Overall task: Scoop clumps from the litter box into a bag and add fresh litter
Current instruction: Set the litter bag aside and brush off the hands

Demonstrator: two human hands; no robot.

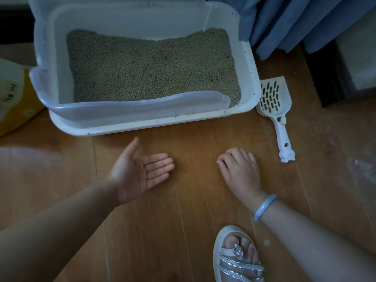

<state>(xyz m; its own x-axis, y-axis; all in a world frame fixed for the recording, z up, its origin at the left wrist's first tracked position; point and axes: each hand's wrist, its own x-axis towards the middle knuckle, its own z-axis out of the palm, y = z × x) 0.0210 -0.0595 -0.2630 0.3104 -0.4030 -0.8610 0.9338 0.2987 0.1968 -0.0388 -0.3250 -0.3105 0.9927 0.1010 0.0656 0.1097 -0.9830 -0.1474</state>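
Currently the left grip (pixel 142 174) lies palm up, fingers straight, holding nothing. The right grip (pixel 240 171) is palm down, fingers curled onto the floor (pixel 193 200); whether it pinches anything cannot be told. The litter box (pixel 122 127) sits on the floor beyond both, its litter (pixel 150 68) level and grey-tan, with the scoop (pixel 272 98) untouched just beside its right wall.

The wooden floor (pixel 193 200) carries a white litter box (pixel 142 127), and a white slotted scoop (pixel 273 102) lies just beside its right wall. A yellow bag (pixel 14 110) rests at the left of the box. A sandal (pixel 230 259) stands near the lower edge.
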